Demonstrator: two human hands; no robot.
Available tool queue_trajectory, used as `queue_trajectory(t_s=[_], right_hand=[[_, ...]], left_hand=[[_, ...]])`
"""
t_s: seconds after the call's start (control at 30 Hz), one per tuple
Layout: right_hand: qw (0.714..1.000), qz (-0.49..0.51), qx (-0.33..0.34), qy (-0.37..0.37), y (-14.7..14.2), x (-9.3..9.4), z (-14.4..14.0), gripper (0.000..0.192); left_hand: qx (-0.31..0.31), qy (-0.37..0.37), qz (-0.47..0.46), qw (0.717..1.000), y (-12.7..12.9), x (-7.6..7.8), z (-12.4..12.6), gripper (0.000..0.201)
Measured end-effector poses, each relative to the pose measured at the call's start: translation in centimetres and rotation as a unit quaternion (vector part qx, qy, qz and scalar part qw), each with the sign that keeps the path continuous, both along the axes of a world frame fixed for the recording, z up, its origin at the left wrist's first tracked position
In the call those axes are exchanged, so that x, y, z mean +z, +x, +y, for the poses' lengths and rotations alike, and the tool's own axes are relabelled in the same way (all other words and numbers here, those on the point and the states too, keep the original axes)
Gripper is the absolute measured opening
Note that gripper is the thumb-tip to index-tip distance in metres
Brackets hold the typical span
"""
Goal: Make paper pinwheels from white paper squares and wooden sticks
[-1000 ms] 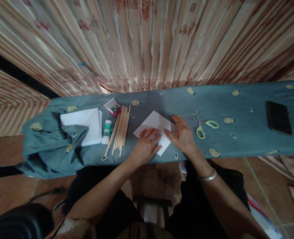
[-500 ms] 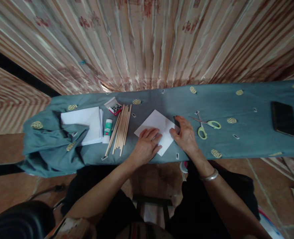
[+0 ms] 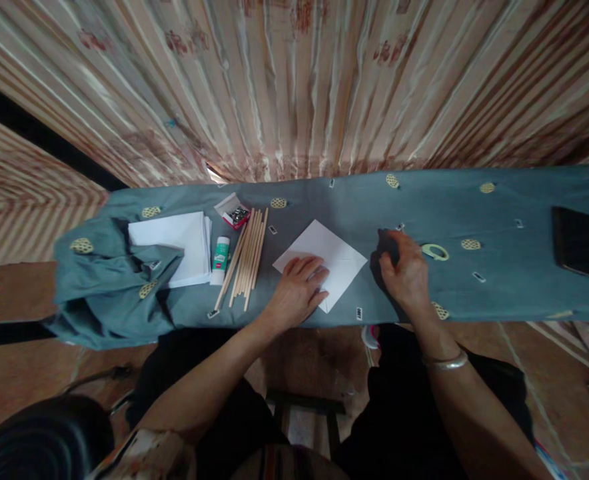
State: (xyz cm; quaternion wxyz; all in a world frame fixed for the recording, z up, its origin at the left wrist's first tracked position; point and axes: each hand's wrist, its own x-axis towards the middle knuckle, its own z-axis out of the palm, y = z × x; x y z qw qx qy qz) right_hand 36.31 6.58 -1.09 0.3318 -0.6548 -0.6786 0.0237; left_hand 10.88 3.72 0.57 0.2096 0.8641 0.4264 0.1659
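Observation:
A white square of paper (image 3: 342, 257), turned cornerwise and marked with crease lines, lies on the cloth in front of me. My left hand (image 3: 299, 287) rests flat on its lower left part, fingers stretched out. To the right of the paper, my right hand (image 3: 407, 270) hovers above the cloth, thumb and forefinger apart and curved, casting a dark shadow. It covers most of the scissors; one light green handle loop (image 3: 435, 252) shows beyond the knuckles. I see nothing between its fingers.
Left of the paper lie several wooden sticks (image 3: 249, 260), a glue stick (image 3: 219, 260), an opened small box of metal pieces (image 3: 235, 215) and a stack of white paper (image 3: 192, 233) partly under a cloth fold. A black phone (image 3: 578, 241) lies far right on the patterned cloth (image 3: 514, 267).
My right hand has left the paper's right corner and moved right, over the scissors. My left hand stays on the paper. The whole view has shifted slightly.

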Motion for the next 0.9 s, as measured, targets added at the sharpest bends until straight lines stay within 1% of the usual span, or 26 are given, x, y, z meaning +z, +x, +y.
queue_trajectory(t_s=[0.1, 0.23, 0.37, 0.47, 0.63, 0.73, 0.9], right_hand=[[1.0, 0.005, -0.002, 0.005, -0.1, 0.5, -0.2, 0.042], [1.0, 0.008, 0.022, 0.008, -1.2, 0.7, -0.2, 0.041], [0.999, 0.017, 0.046, 0.01, -2.5, 0.5, -0.2, 0.041], [0.998, 0.021, 0.062, 0.007, -3.2, 0.3, -0.2, 0.042], [0.997, 0.02, 0.068, -0.004, -4.4, 0.2, 0.0, 0.042], [0.997, 0.021, 0.076, -0.007, -5.2, 0.2, 0.2, 0.041], [0.995, 0.021, 0.095, 0.016, -6.3, -0.2, 0.7, 0.039]], left_hand=[[0.0, -0.003, -0.012, 1.0, -0.1, 0.2, -0.1, 0.039], [0.005, 0.017, -0.033, 0.999, -0.5, 0.7, -0.1, 0.039], [0.036, 0.032, -0.051, 0.998, -1.5, 1.2, 0.0, 0.038], [0.061, 0.029, -0.068, 0.995, -2.6, 1.5, 0.1, 0.035], [0.094, 0.026, -0.087, 0.991, -4.1, 2.0, 0.2, 0.03], [0.095, 0.025, -0.083, 0.992, -4.6, 2.2, 0.1, 0.024], [0.09, 0.041, -0.084, 0.992, -5.7, 2.1, 0.3, 0.019]])
